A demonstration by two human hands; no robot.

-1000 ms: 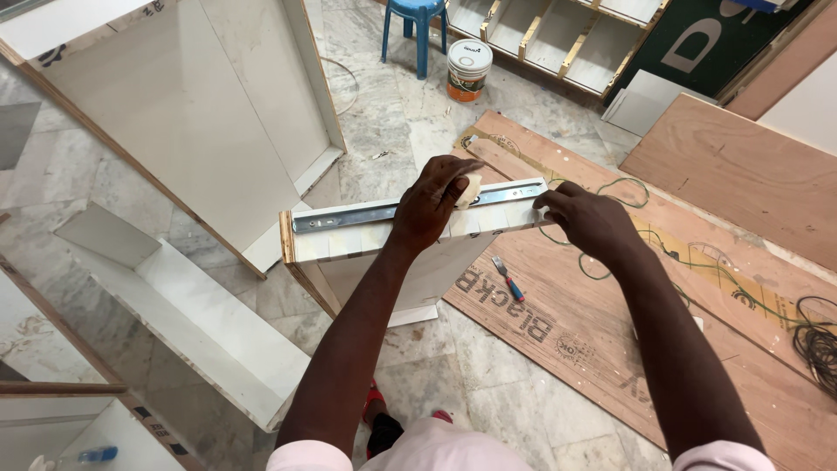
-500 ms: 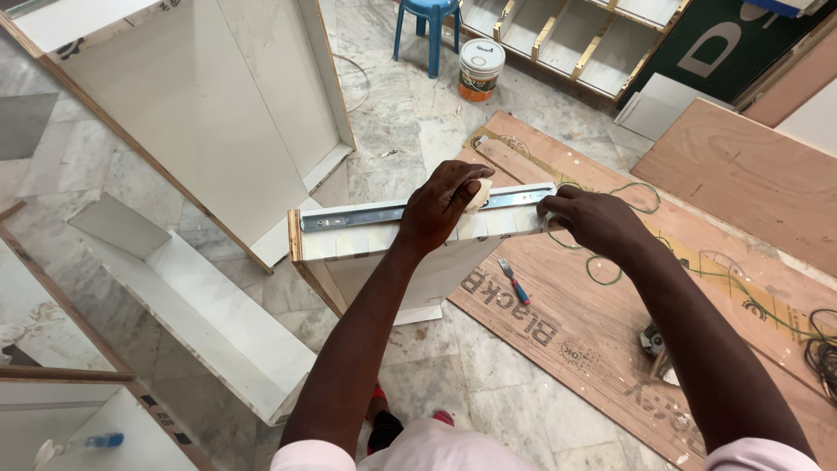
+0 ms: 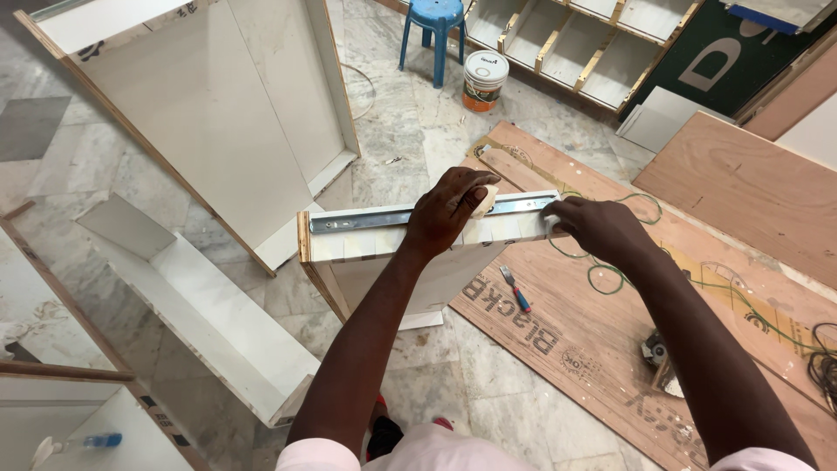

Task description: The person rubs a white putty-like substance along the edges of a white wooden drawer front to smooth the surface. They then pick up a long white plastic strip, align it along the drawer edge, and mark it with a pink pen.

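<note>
Pressing down on a long silver metal drawer slide, the left hand lies palm-down with fingers spread across the rail and over a small pale scrap tucked under the fingertips; it is flat on these, not closed around anything. The slide lies lengthwise along the upturned edge of a white laminated board panel, which stands on edge on the grey marble floor just in front of the person. The right hand curls over the far right end of the same panel edge, touching the end of the slide; what its fingers pinch there I cannot tell. Below the panel, on a brown plywood sheet lying on the floor, rests a screwdriver with a blue and red handle, near a thin green cord looping across the wood. To the left stands a tall open white cabinet carcass, and a white paint bucket sits beside a blue plastic stool farther back.
</note>
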